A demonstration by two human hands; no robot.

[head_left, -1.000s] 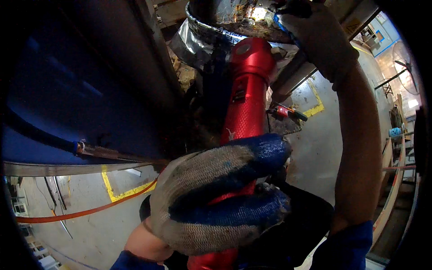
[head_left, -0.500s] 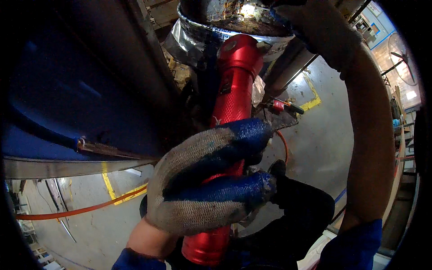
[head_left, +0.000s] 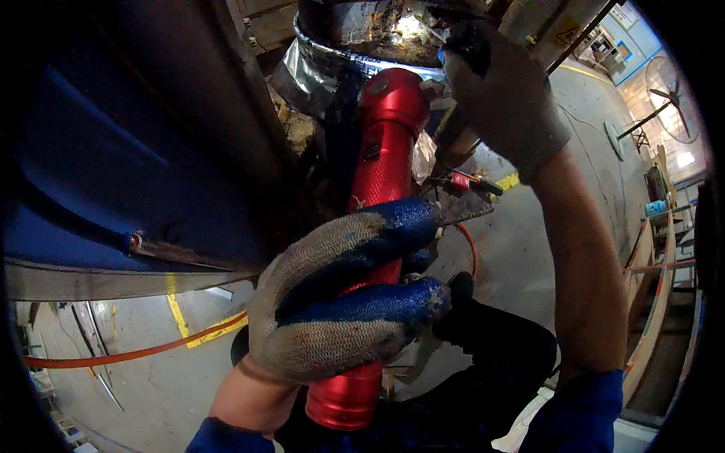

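My left hand (head_left: 325,294), in a grey knit glove with blue-coated fingers, is closed round a red metal flashlight (head_left: 381,170). The flashlight's head points up and away from me. Beyond it is a dark, greasy round part (head_left: 359,34) with silver wrapping (head_left: 306,72) on its near rim; a bright patch of light shows on its inner surface. My right hand (head_left: 506,98), gloved too, is at the right side of that part, just right of the flashlight's head. Its darkened fingers are curled, and a thin light-coloured piece shows by their tips; what they grip is too small to make out.
A blue panel (head_left: 75,166) with a metal lower edge fills the left. An orange hose (head_left: 136,351) crosses the floor, which has yellow lines. Beside the flashlight lies a small red and black item (head_left: 461,180). Farther right are a standing fan (head_left: 668,98) and a wooden rack (head_left: 642,302).
My right hand has come down and left from the top edge, so more of the glove shows. The flashlight's head has shifted slightly left and down; my left hand keeps its grip.
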